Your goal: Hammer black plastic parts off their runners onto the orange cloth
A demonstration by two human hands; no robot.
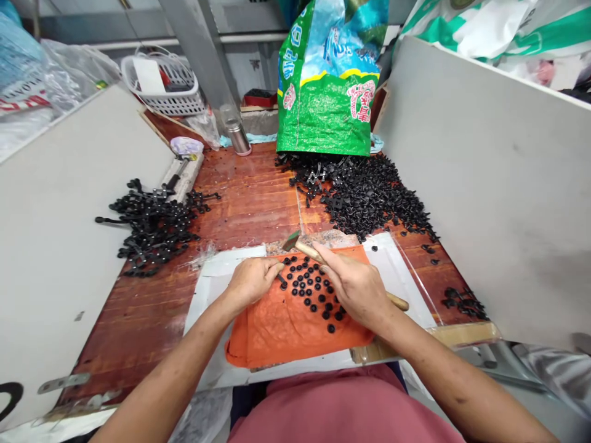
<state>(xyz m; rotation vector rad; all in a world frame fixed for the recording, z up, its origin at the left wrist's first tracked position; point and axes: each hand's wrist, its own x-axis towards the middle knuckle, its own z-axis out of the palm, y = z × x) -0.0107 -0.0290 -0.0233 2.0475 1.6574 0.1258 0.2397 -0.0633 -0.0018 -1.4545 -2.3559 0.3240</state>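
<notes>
An orange cloth [277, 335] lies over a pad at the table's front, with several small round black pieces [308, 292] spread on it. My right hand [355, 284] is wrapped round the wooden handle of a hammer [307, 249], whose head is above the cloth's back edge. At the left of the round pieces, my left hand [255, 278] pinches a small black metal part [282, 281] between thumb and fingers. Part of that piece is hidden by the fingertips.
Assembled black parts [154, 224] are heaped at the left. A larger pile of black pieces [369, 194] lies at the back right, below a green bag [323, 117]. Grey panels [489, 184] flank the table. A metal flask [239, 136] and white basket [164, 92] are behind.
</notes>
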